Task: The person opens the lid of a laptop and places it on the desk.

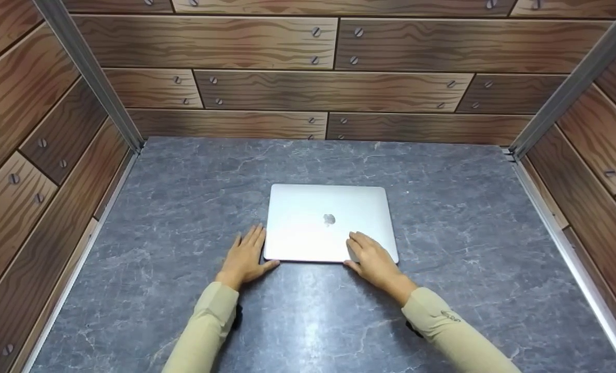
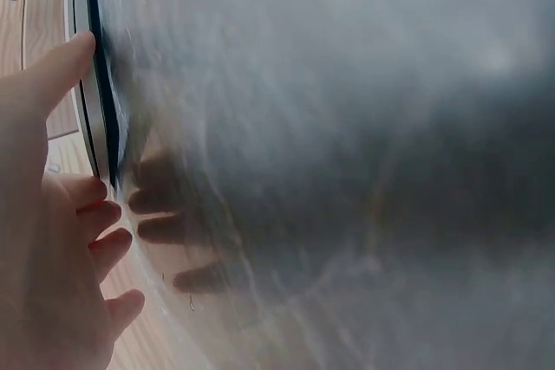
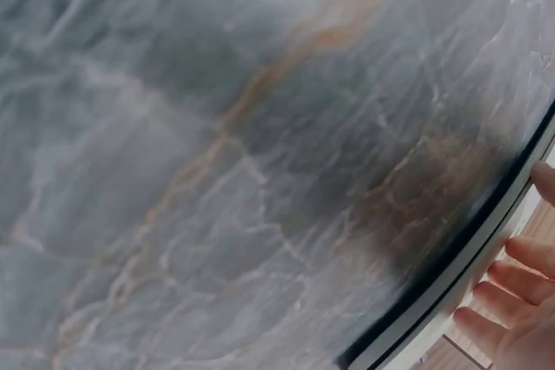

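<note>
A closed silver laptop [image 1: 308, 223] with an apple logo on its lid lies flat near the middle of the table. Beside its front left corner is my left hand [image 1: 245, 258], fingers straight along the side and thumb at the front edge. My right hand [image 1: 372, 260] rests on the lid near the front right corner, its thumb at the front edge. In the left wrist view, the left hand [image 2: 61, 188] has its thumb and fingertips by the laptop's edge [image 2: 90, 101]. The right wrist view catches the right hand's fingers [image 3: 512, 283] beside the laptop's edge [image 3: 460, 266].
The table [image 1: 183, 197] has a grey marbled, shiny top that mirrors the fingers. Wood-plank-patterned walls [image 1: 266, 41] stand at the back and both sides. Metal posts [image 1: 87, 72] rise at the back corners, and a metal rail [image 1: 572, 264] runs along the right side.
</note>
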Action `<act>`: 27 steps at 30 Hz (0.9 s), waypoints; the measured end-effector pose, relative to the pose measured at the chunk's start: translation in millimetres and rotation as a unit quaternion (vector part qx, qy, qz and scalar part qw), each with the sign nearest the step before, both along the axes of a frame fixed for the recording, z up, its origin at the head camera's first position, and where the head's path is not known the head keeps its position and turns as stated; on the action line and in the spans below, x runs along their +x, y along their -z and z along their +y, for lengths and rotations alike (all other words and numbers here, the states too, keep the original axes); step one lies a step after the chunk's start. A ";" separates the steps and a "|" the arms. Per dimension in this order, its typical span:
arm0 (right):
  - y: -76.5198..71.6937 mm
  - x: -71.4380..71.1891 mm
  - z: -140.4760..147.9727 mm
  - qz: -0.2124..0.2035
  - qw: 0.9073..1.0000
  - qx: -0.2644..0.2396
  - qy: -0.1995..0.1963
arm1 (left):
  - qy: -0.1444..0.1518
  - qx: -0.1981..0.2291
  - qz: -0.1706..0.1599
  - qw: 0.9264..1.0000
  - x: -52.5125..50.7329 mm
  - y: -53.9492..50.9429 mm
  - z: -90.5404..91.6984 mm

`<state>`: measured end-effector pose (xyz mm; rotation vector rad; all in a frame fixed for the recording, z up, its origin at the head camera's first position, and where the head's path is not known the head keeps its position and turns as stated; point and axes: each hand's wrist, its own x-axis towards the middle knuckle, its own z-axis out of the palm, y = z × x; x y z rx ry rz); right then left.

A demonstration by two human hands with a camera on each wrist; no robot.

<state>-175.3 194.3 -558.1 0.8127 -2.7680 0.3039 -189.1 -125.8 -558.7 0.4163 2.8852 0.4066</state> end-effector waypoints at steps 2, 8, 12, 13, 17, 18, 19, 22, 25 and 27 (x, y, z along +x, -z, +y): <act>1.7 -1.7 1.9 0.023 1.000 -0.002 -0.012 | 0.000 -0.002 -0.003 1.000 -0.4 0.1 0.1; 1.1 -2.3 4.0 0.007 1.000 -0.007 -0.012 | 0.000 -0.006 -0.007 1.000 0.5 0.4 0.8; 4.0 -3.4 5.1 0.040 0.999 0.002 -0.024 | -0.001 -0.005 -0.008 1.000 0.8 0.6 1.5; 4.2 -3.4 5.3 0.046 0.999 0.006 -0.027 | -0.001 -0.005 -0.008 1.000 0.8 0.5 1.5; 4.2 -3.7 5.9 0.049 0.998 0.013 -0.028 | -0.002 -0.003 -0.005 1.000 0.3 0.8 1.1; 4.1 -3.7 6.0 0.049 0.998 0.014 -0.029 | -0.002 -0.003 -0.005 1.000 0.2 0.8 1.0; 4.2 -3.7 6.1 0.050 0.998 0.015 -0.029 | -0.003 -0.003 -0.005 1.000 0.1 0.8 1.0; 4.3 -3.3 6.2 0.050 0.998 0.015 -0.030 | -0.003 -0.001 -0.003 1.000 -0.1 1.2 1.1; 4.2 -2.9 6.2 0.048 0.998 0.017 -0.030 | -0.004 -0.003 -0.006 1.000 -0.7 1.5 1.2; 3.4 -2.5 6.1 0.045 0.998 0.020 -0.028 | -0.005 -0.004 -0.008 1.000 -1.2 1.8 0.9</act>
